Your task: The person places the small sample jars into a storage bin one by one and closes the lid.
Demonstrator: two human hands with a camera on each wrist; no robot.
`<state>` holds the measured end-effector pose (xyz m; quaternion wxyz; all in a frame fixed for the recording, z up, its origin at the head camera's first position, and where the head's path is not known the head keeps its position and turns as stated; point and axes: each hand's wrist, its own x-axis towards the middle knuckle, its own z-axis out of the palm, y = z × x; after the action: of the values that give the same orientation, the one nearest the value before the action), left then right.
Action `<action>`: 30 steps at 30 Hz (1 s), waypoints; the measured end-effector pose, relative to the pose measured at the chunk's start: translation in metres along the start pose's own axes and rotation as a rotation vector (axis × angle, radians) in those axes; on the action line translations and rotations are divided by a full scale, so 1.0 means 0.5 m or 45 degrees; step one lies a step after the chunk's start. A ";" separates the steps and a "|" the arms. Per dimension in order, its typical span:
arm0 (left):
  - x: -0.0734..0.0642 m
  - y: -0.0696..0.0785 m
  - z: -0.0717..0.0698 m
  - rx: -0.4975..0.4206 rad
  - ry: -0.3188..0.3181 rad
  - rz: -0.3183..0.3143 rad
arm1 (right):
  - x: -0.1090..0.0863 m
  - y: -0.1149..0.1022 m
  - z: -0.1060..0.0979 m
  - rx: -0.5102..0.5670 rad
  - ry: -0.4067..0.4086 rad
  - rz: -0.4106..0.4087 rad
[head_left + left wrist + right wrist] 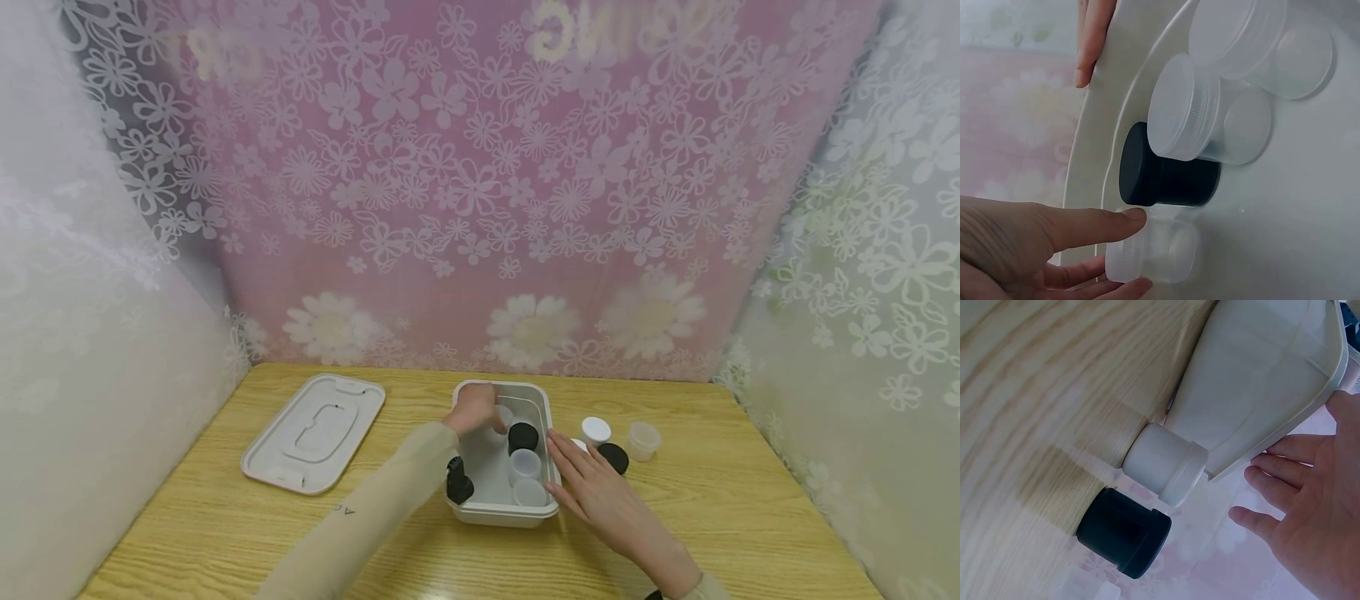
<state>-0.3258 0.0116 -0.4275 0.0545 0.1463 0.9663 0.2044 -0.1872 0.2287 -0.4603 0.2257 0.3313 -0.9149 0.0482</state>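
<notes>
My left hand reaches into the far end of a white plastic bin. In the left wrist view, its thumb and fingers pinch the lid end of a small clear jar. Beside that jar stands a black jar, followed by two larger clear jars along the bin's right side. My right hand rests against the bin's right rim with extended fingers, holding nothing. Just outside that wall, a white jar and another black jar show in the right wrist view.
A white lid lies on the wooden table left of the bin. Right of the bin stand a second white jar and a clear jar. Flowered curtains enclose the table's back and sides.
</notes>
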 end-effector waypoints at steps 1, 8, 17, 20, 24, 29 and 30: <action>0.000 -0.001 0.001 0.011 -0.011 0.012 | 0.000 0.000 0.000 0.004 0.000 0.000; -0.005 -0.014 0.000 -0.067 -0.025 0.080 | 0.000 -0.002 -0.001 0.010 -0.007 0.001; -0.019 -0.016 -0.016 -0.059 -0.069 0.060 | -0.002 0.002 -0.001 0.025 0.012 -0.008; -0.019 -0.013 -0.015 -0.087 -0.113 0.031 | -0.002 0.003 -0.001 0.023 -0.007 0.005; -0.011 -0.012 -0.007 -0.145 -0.133 -0.021 | -0.002 0.001 -0.001 0.032 -0.053 0.034; -0.004 -0.011 0.001 -0.234 -0.141 -0.038 | -0.002 0.000 -0.001 0.031 -0.067 0.043; -0.005 -0.010 0.001 -0.261 -0.152 -0.037 | -0.002 0.000 -0.001 0.026 -0.062 0.043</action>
<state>-0.3248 0.0066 -0.4301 0.1295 0.1377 0.9375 0.2921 -0.1862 0.2292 -0.4605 0.1991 0.3192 -0.9250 0.0532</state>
